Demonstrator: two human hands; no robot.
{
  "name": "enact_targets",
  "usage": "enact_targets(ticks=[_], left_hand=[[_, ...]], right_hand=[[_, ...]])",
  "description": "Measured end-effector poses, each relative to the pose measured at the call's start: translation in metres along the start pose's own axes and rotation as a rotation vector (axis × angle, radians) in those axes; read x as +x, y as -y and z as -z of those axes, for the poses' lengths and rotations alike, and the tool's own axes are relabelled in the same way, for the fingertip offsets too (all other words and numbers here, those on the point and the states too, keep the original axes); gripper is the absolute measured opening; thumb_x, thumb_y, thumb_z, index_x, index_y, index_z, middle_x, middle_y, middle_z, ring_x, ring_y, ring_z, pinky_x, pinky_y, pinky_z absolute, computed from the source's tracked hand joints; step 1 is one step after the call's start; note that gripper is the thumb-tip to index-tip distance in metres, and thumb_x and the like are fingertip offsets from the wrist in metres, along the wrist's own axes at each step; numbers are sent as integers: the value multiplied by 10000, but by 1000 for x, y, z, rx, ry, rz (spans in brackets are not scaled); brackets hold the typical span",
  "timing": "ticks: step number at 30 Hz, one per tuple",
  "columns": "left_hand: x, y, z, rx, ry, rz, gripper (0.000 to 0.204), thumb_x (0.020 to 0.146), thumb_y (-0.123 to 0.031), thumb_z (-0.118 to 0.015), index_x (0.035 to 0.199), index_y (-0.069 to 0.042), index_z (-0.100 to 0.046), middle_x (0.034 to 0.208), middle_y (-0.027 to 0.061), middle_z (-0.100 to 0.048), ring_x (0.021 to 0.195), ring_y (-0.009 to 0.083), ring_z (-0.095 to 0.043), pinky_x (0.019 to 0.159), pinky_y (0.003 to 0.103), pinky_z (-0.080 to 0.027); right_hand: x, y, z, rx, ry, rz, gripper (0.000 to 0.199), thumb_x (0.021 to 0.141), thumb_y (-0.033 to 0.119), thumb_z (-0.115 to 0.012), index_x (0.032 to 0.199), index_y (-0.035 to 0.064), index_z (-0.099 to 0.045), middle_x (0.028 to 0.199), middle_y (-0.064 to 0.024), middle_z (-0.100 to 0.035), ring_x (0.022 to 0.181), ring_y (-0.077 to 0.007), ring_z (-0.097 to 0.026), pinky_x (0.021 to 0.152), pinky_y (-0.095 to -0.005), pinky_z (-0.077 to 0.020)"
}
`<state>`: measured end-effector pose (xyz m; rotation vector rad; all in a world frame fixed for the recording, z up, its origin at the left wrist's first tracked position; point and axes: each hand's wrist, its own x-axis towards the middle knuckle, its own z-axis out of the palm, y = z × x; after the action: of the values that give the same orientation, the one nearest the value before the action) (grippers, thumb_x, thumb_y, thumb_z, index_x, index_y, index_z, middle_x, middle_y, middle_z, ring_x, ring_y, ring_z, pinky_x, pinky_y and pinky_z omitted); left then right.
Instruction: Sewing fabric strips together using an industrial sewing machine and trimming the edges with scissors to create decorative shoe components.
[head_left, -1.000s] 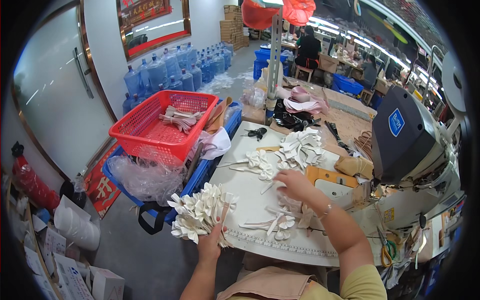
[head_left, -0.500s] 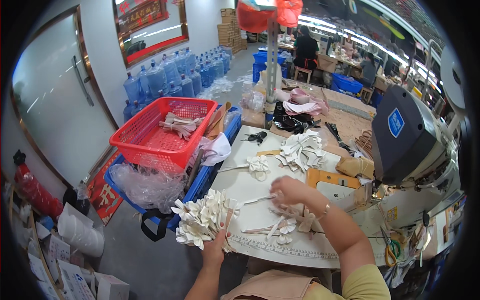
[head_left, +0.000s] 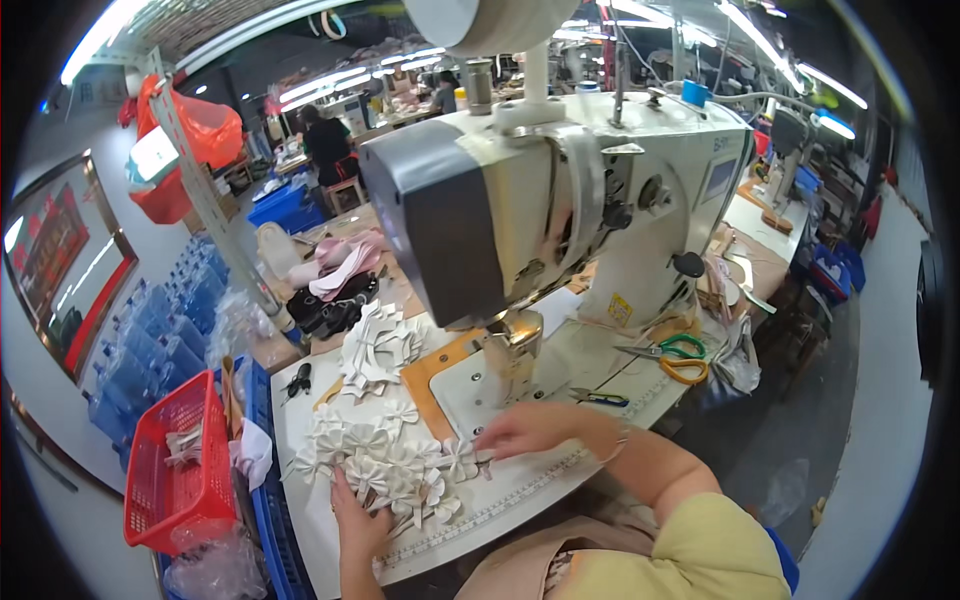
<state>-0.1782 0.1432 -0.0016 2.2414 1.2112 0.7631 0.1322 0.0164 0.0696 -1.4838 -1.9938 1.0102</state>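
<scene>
On mach. [head_left: 540, 200]: yellow label [head_left: 620, 309]; L grip [head_left: 358, 522] spread against wht flowers [head_left: 400, 468], R grip [head_left: 530, 430] unclear

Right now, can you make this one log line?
left hand: against white flowers | right hand: at their right side | scissors: lying beside sewing machine

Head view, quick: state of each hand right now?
Left hand: against the white flowers; grip cannot be told.
Right hand: loosely bent beside them; hold cannot be told.

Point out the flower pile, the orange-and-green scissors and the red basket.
Flower pile [head_left: 368, 440]: head view, on the white petals near its middle.
Orange-and-green scissors [head_left: 656, 352]: head view, where blades meet handles.
Red basket [head_left: 214, 465]: head view, on its right wall.
</scene>
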Motion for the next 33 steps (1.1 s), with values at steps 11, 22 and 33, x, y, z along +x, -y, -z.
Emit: enact_targets(ticks=[11, 22, 33], left_hand=[[122, 64, 34, 88, -455, -9, 319, 797, -142, -636, 1054, 27, -551, 1074, 176, -576, 1040, 280, -525, 915, 371, -384], [122, 73, -47, -57, -199, 370, 579, 891, -545, -293, 1097, -100, -600, 1112, 132, -590, 1081, 330, -502, 1003, 462, -247], [100, -53, -76, 155, -270, 670, 704, 845, -646, -252, 1237, -115, -499, 1228, 124, -526, 1245, 335, -356, 1030, 588, -68]], right_hand=[[-86, -165, 62, -866, -1028, -589, 108, 735, 70, -559, 807, 36, -632, 843, -152, -602, 833, -327, -596, 753, -405, -488], [-58, -122, 139, -724, -1042, -410, 323, 708, 223, -699, 941, 26, -594, 959, -151, -580, 814, -290, -607, 691, -369, -496], [-44, -11, -110, -619, -420, 201, 706, 728, 474, -642, 1340, 257, -367, 1463, -116, -143, 1305, -426, -136, 873, -696, -238]])
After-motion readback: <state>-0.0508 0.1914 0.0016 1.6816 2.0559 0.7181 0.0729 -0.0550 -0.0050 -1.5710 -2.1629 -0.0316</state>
